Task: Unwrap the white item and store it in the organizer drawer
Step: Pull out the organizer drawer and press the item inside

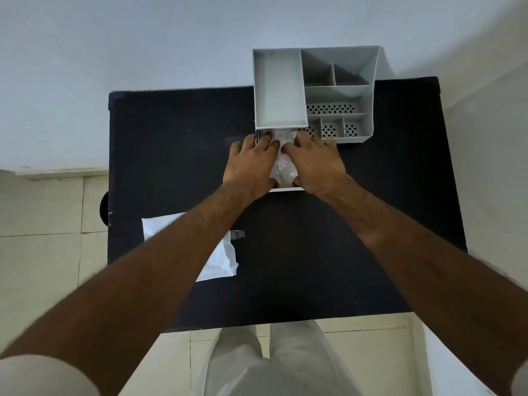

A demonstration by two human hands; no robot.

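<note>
A grey organizer [368,90] with several compartments stands at the far side of the black table [171,155]. Its drawer [287,189] is pulled out toward me. A crinkled white item [283,167] lies inside the drawer. My left hand [250,164] and my right hand [314,164] press on the item from either side, fingers spread over it, hiding most of the drawer. The white wrapping [220,261] lies flat on the near left of the table, partly under my left forearm.
A small strip of clear tape [238,234] lies beside the wrapping. A white wall rises behind the table and pale floor tiles surround it. My legs stand at the table's near edge.
</note>
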